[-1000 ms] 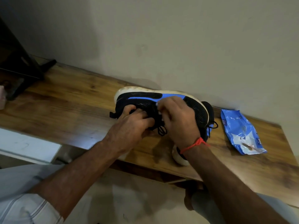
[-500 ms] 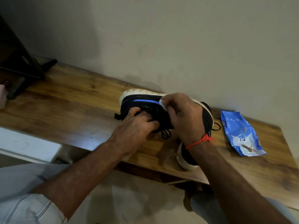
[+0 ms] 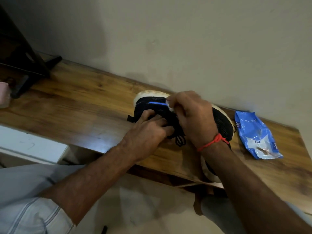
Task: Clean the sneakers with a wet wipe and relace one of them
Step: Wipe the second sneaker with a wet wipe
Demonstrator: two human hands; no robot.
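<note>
On the wooden surface (image 3: 70, 98), close to the wall, a black sneaker (image 3: 152, 107) with a blue stripe and a pale sole lay tipped on its side, sole toward the wall. The left hand (image 3: 148, 130) had its grip clenched on the sneaker's upper near the opening, fingers curled into the dark fabric just above the loose black laces (image 3: 179, 141). The right hand (image 3: 192, 115), a red thread (image 3: 214, 141) tied round its wrist, had its grip pinched shut on a small white wet wipe (image 3: 169, 106), pressed against the side of the sneaker at the end of the blue stripe. A second sneaker (image 3: 211, 173) showed only in part beneath the right forearm, its white toe at the front edge of the surface. Just beside the shoes, to the right, a blue wipes packet (image 3: 255, 134) lay flat on the wood. At the far left stood a dark stand (image 3: 22, 65), and a pale pink object (image 3: 4, 95) sat at the frame's edge.
</note>
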